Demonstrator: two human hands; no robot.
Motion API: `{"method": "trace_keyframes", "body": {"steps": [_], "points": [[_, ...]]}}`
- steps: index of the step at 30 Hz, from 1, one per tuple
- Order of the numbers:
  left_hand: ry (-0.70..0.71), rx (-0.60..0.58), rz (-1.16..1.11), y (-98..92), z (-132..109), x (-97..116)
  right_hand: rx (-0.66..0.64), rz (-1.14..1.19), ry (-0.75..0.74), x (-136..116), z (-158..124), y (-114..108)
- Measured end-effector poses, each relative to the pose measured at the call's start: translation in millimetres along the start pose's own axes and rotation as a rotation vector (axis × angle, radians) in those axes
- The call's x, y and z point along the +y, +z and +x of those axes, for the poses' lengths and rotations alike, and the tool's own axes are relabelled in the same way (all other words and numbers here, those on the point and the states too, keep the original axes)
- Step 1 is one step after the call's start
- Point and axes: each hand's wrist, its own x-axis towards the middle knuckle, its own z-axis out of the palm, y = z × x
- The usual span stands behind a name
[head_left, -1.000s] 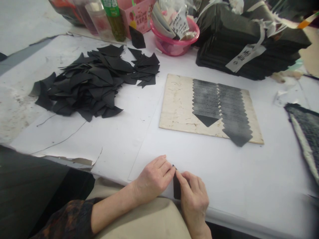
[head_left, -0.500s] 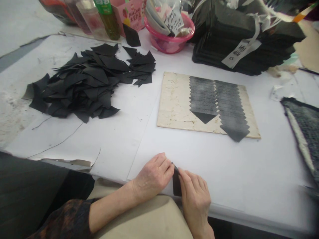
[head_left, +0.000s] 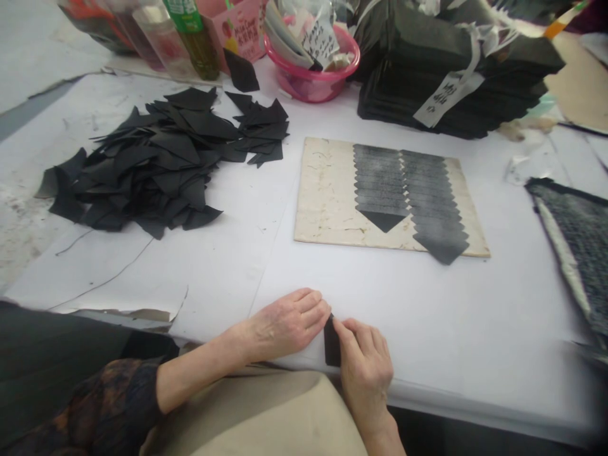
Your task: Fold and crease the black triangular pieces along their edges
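At the near edge of the counter [head_left: 427,329], the left hand [head_left: 289,322] and right hand [head_left: 367,362] pinch a black piece [head_left: 331,347] by its far end, fingers narrowed on it. Even pressure from both should keep its edge straight.

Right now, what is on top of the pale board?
On the pale board lie two columns of overlapping dark pieces: a left column and a right column, whose front tip extends past the near edge. The board's surface beneath them and the pieces' overlapped parts are hidden.
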Motion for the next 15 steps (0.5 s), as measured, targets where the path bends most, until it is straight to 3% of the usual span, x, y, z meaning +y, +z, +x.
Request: {"method": "trace_keyframes", "body": {"steps": [6,15], "points": [[0.006,-0.017,0.049,-3.8,2,7,-0.023,0.038,0.03,2,-2,0],[-0.043,-0.022,0.016,-2.4,0,12,-0.129,0.101,0.041,13,-11,-18]]}}
